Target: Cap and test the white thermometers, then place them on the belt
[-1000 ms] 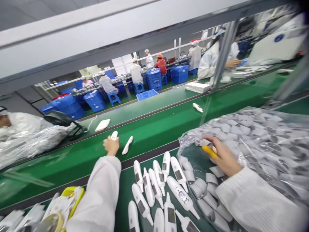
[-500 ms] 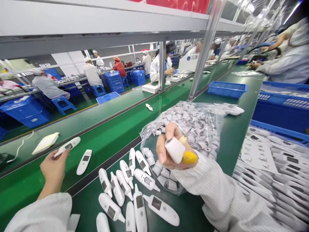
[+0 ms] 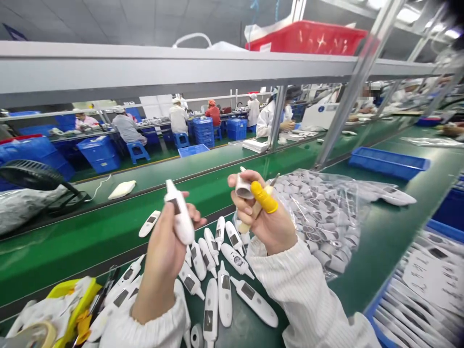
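My left hand (image 3: 170, 237) grips a white thermometer (image 3: 180, 215) upright, its narrow tip pointing up and its dark display partly covered by the thumb. To its right, my right hand (image 3: 266, 212) is closed on a white cap (image 3: 243, 187), its round opening facing me. A yellow finger cot (image 3: 264, 196) covers one finger, and a thin tool (image 3: 256, 208) also lies in that hand. The two hands are apart. Below them several white thermometers (image 3: 224, 295) lie on the green table. A clear bag of white caps (image 3: 319, 212) sits behind my right wrist.
A single thermometer (image 3: 149, 224) lies on the green belt (image 3: 108, 241). A yellow tray (image 3: 78, 309) stands at lower left, and a blue tray (image 3: 389, 163) at right. A blue crate of white parts (image 3: 416, 299) is at lower right. A metal post (image 3: 357, 84) rises ahead.
My left hand has lifted the thermometer from over the belt and moved right, turning it upright. My right hand has turned the cap's opening toward me. The view has shifted left and up.
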Available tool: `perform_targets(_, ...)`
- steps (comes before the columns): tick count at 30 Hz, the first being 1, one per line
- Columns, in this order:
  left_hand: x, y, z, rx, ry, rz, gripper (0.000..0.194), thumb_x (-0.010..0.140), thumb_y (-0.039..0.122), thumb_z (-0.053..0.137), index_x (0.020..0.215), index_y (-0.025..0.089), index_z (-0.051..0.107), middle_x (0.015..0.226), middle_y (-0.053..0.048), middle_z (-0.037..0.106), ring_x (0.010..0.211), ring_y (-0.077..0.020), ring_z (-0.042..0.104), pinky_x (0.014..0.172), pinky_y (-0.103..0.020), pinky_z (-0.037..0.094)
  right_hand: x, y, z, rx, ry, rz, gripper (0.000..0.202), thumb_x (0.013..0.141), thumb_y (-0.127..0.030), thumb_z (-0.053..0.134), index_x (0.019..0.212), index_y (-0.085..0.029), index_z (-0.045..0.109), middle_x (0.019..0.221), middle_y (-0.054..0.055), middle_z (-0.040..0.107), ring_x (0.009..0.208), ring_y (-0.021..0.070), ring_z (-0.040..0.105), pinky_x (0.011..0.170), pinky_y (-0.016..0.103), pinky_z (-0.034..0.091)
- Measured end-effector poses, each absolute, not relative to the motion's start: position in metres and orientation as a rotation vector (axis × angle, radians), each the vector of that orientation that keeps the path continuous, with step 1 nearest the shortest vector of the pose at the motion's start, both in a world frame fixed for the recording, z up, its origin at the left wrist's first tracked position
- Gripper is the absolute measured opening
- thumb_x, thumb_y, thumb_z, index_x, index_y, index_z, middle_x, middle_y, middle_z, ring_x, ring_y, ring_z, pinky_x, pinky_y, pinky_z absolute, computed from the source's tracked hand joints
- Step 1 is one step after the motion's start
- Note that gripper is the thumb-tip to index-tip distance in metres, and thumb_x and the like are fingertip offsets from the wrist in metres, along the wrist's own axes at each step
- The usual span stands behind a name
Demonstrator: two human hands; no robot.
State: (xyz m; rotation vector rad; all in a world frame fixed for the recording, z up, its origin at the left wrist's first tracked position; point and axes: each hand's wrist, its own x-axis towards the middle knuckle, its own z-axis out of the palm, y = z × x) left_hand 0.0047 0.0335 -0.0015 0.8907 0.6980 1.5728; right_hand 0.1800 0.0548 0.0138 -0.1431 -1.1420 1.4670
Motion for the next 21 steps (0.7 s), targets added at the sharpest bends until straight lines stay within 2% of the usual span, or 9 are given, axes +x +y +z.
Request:
perform_targets(2, 0.007, 0.019, 0.001, 0.948, 0.718, 1.371, 0.033, 0.085, 0.030, 0.070, 0.115, 0.021, 0.061, 0.087, -0.002, 0.064, 0.078, -0.0148, 0.063, 0.068, -0.026, 0.057, 0.178, 0.059, 0.014, -0.191, -1.139, 1.383, 0.044, 0.079, -0.045, 0.074, 0.117, -0.031, 0.057, 0.102, -0.001, 0.063, 0.053, 0.0050, 0.037, 0.035, 0.015, 0.025)
perform_targets(4, 0.004, 0.009, 0.000, 1.019, 0.729, 1.240, 0.042, 0.085, 0.026, 0.071, 0.125, 0.023, 0.058, 0.095, -0.003, 0.065, 0.080, -0.0138, 0.064, 0.070, -0.025, 0.056, 0.177, 0.062, 0.012, -0.250, -1.160, 1.350, 0.050, 0.078, -0.047, 0.076, 0.120, -0.028, 0.056, 0.108, 0.002, 0.066, 0.058, 0.0062, 0.049, 0.038, 0.016, 0.034)
perform_targets(6, 0.002, 0.003, -0.003, 1.110, 0.742, 1.205, 0.040, 0.090, 0.030, 0.066, 0.128, 0.026, 0.056, 0.094, -0.002, 0.065, 0.076, -0.0109, 0.062, 0.070, -0.021, 0.054, 0.178, 0.063, 0.009, -0.287, -1.169, 1.372, 0.046, 0.078, -0.047, 0.077, 0.112, -0.024, 0.056, 0.106, 0.003, 0.069, 0.066, 0.0084, 0.060, 0.041, 0.015, 0.041)
perform_targets(8, 0.001, 0.000, -0.006, 1.221, 0.760, 1.188, 0.034, 0.094, 0.034, 0.061, 0.128, 0.026, 0.056, 0.089, -0.001, 0.065, 0.073, -0.0099, 0.060, 0.069, -0.018, 0.052, 0.178, 0.062, 0.006, -0.316, -1.170, 1.432, 0.040, 0.079, -0.043, 0.077, 0.104, -0.022, 0.053, 0.097, 0.002, 0.071, 0.062, 0.0091, 0.064, 0.038, 0.014, 0.040)
perform_targets(12, 0.006, -0.007, -0.005, 1.353, 0.871, 1.181, 0.042, 0.097, 0.039, 0.054, 0.137, 0.025, 0.051, 0.076, 0.000, 0.062, 0.066, -0.0106, 0.057, 0.065, -0.019, 0.051, 0.175, 0.061, 0.000, -0.332, -1.169, 1.466, 0.033, 0.088, -0.048, 0.066, 0.098, -0.022, 0.048, 0.071, -0.004, 0.066, 0.035, 0.0049, 0.044, 0.029, 0.014, 0.027)
perform_targets(15, 0.010, -0.010, -0.001, 1.396, 1.051, 1.210, 0.059, 0.092, 0.042, 0.063, 0.146, 0.033, 0.042, 0.080, 0.001, 0.062, 0.058, -0.0097, 0.053, 0.053, -0.019, 0.047, 0.173, 0.059, -0.002, -0.373, -1.138, 1.389, 0.036, 0.086, -0.052, 0.068, 0.101, -0.024, 0.050, 0.056, -0.009, 0.051, 0.035, 0.0039, 0.034, 0.033, 0.014, 0.024)
perform_targets(17, 0.012, -0.008, -0.002, 1.474, 1.123, 1.223, 0.070, 0.085, 0.040, 0.072, 0.147, 0.038, 0.041, 0.089, 0.001, 0.065, 0.058, -0.0100, 0.054, 0.052, -0.020, 0.047, 0.173, 0.057, -0.002, -0.393, -1.145, 1.339, 0.036, 0.083, -0.049, 0.073, 0.102, -0.025, 0.053, 0.054, -0.010, 0.043, 0.038, 0.0038, 0.029, 0.036, 0.014, 0.022)
perform_targets(19, 0.014, -0.006, -0.006, 1.556, 1.140, 1.220, 0.075, 0.081, 0.038, 0.076, 0.147, 0.041, 0.040, 0.095, 0.000, 0.067, 0.060, -0.0113, 0.057, 0.054, -0.022, 0.049, 0.173, 0.055, -0.002, -0.402, -1.195, 1.266, 0.030, 0.085, -0.044, 0.074, 0.101, -0.026, 0.056, 0.056, -0.009, 0.042, 0.042, 0.0041, 0.029, 0.039, 0.014, 0.024)
perform_targets(21, 0.015, -0.003, -0.010, 1.604, 1.129, 1.212, 0.070, 0.083, 0.038, 0.074, 0.145, 0.043, 0.042, 0.097, 0.000, 0.069, 0.060, -0.0120, 0.058, 0.053, -0.023, 0.048, 0.175, 0.054, -0.002, -0.427, -1.339, 1.179, 0.021, 0.087, -0.038, 0.072, 0.101, -0.025, 0.061, 0.066, -0.005, 0.052, 0.049, 0.0054, 0.039, 0.044, 0.016, 0.033)
